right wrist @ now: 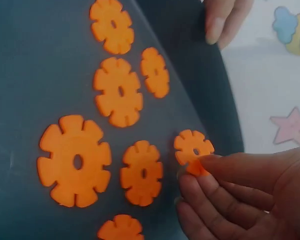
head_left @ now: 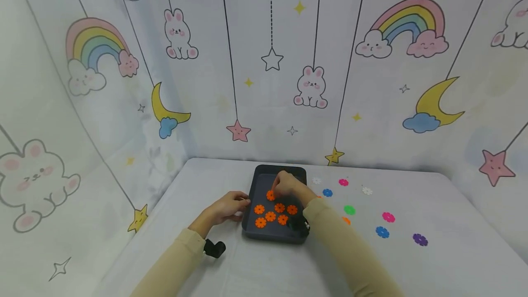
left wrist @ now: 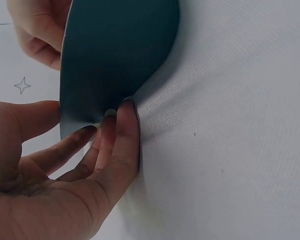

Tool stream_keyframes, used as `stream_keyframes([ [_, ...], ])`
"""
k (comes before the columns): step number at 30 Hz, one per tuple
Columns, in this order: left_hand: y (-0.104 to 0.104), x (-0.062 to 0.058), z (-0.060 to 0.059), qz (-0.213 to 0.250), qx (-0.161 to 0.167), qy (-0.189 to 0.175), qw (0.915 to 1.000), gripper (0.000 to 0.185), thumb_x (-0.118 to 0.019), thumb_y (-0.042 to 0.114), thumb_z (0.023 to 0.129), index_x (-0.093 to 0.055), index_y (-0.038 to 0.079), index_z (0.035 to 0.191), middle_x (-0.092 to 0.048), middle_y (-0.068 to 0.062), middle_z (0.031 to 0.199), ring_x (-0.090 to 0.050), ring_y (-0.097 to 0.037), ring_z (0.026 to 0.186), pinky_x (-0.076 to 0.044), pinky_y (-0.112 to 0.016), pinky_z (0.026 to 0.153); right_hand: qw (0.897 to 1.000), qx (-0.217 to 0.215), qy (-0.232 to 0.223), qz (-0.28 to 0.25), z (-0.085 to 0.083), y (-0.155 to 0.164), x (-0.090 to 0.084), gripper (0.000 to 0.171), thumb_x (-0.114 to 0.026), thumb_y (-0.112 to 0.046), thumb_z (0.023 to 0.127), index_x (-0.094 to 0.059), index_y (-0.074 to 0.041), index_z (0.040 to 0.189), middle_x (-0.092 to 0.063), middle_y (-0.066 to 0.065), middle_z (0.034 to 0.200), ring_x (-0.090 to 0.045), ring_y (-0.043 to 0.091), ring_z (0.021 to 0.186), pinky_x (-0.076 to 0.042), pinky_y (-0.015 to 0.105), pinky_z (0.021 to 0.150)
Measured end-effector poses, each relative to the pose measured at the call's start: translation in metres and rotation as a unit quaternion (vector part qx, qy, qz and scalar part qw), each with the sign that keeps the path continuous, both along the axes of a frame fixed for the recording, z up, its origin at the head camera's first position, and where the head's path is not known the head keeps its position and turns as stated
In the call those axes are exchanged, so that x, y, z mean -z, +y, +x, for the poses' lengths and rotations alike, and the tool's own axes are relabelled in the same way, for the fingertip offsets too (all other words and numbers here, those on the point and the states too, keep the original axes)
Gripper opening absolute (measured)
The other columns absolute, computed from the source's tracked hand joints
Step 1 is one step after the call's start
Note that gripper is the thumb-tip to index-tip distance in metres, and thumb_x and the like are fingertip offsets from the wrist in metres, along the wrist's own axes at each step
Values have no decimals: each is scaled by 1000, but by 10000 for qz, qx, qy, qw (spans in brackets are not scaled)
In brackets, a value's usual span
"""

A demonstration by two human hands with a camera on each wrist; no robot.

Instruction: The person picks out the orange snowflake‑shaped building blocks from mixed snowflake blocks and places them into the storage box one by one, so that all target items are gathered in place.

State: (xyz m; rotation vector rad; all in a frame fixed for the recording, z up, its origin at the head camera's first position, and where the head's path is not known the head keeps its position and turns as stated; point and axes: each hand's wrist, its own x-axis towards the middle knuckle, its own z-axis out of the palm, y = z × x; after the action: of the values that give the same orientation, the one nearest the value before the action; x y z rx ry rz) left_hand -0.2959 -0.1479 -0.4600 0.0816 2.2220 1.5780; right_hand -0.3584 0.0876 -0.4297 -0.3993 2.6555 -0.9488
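Head view, right hand: The right hand (head_left: 285, 184) reaches over the far part of the tray, with the fingers bent and pointing down.
Right hand's grasp: Thumb and finger pinch an orange disc (right wrist: 198, 169) by its edge. A round orange face shows just beyond the fingertips; whether it belongs to this same disc or to another one, I cannot tell.
Left hand: The left hand (head_left: 229, 205) grips the dark tray (head_left: 275, 239) at its left side. In the left wrist view, the thumb is at the rim and the other fingers rest against the outer wall.
Orange discs in tray: Six more orange discs (head_left: 270, 216) lie flat on the tray's bottom, in a loose group nearer to the person than the right hand. Each has notches around the edge, like petals, and the ones seen closely show a small hole in the middle.
Sleeves and wrists: Both arms wear cream sleeves (head_left: 342, 246), and a black device (head_left: 215, 248) is at each wrist.
Discs at right: Beside the tray, discs of the same kind lie spread apart: pink (head_left: 388, 217), blue (head_left: 382, 232), white (head_left: 367, 190), green (head_left: 349, 210), purple (head_left: 420, 239), and also orange, partly hidden by the right arm.
Bench: The bench (head_left: 412, 274) has a white cover, and the tray rests on it.
Backdrop: Behind stands a pale cloth (head_left: 272, 104) with printed rainbows, rabbits, moons and stars.
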Motion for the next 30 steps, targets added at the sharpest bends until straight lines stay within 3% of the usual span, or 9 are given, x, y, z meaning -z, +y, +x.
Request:
stream_keyframes([
  [10,1,1,-1,-26,26,-15,10000,43,-58,18,105,-51,-6,141,-62,-18,128,-63,-29,112,-60,-45,87,9999,-13,-121,11,0,-3,9,8,-74,0,87,-76,-2,94,-72,6,90,-65,19,82,-57,36,78],
  [17,1,-1,-1,-31,-54,-40,10000,42,-58,16,105,-51,-6,141,-61,-18,127,-62,-30,112,-60,-44,87,9996,-41,169,224,1,-9,11,13,-77,-2,87,-77,-2,100,-71,9,101,-66,23,90,-57,37,80],
  [23,0,-1,0,-21,-87,-81,9999,42,-58,17,105,-51,-5,141,-61,-18,127,-62,-30,111,-60,-43,86,9984,-168,327,437,4,-8,1,14,-78,-6,88,-77,-4,101,-72,9,104,-67,26,96,-58,39,82],
  [30,-1,-1,-1,63,32,-40,10000,42,-58,16,105,-51,-7,140,-62,-18,126,-63,-29,109,-60,-43,84,9968,-506,569,246,14,8,-19,25,-80,-14,89,-75,-2,110,-72,8,107,-67,25,97,-58,41,83],
])
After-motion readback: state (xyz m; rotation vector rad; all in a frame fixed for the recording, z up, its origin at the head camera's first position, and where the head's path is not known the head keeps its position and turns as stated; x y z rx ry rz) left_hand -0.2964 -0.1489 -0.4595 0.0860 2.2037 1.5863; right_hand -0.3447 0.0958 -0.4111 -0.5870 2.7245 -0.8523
